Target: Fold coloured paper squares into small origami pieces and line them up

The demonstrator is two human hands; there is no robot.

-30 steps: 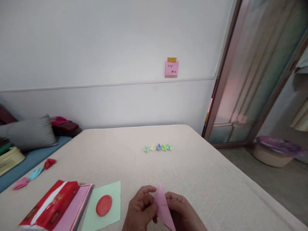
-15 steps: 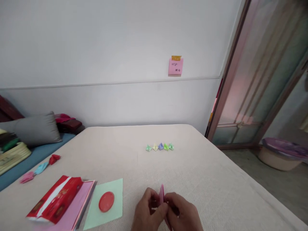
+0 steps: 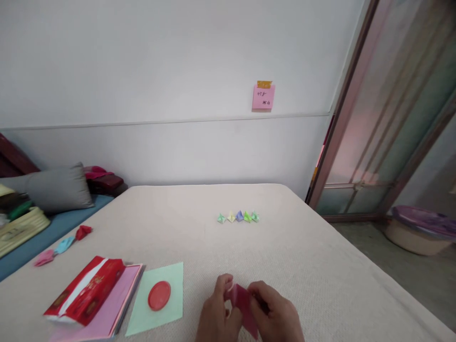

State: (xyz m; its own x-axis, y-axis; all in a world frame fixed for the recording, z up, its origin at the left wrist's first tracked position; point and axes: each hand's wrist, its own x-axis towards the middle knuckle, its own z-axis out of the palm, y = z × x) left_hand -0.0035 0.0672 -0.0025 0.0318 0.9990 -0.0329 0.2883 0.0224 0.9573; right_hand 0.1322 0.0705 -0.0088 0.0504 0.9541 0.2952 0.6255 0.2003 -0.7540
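Low at the frame's bottom centre, my left hand (image 3: 217, 313) and my right hand (image 3: 276, 313) both pinch a small folded pink paper (image 3: 244, 301) just above the beige table (image 3: 320, 266). The fingers of both hands are closed on the paper's edges. To their left a red round lid (image 3: 159, 295) rests on a light green paper sheet (image 3: 171, 275). Farther back a row of several small folded paper shapes (image 3: 238, 217) in green, yellow and blue lies on the table.
A red packet (image 3: 83, 292) lies on a stack of pink paper (image 3: 117, 304) at the lower left. Three folded pieces, pink, blue and red (image 3: 64, 245), sit near the table's left edge. A grey pillow (image 3: 53, 187) lies on a blue bench. A pink note (image 3: 263, 97) hangs on the wall; a basin (image 3: 420, 228) stands on the floor right.
The pink paper was a tall upright strip; now it is folded lower and more compact between both hands. The view has drifted slightly, shifting things to the right.
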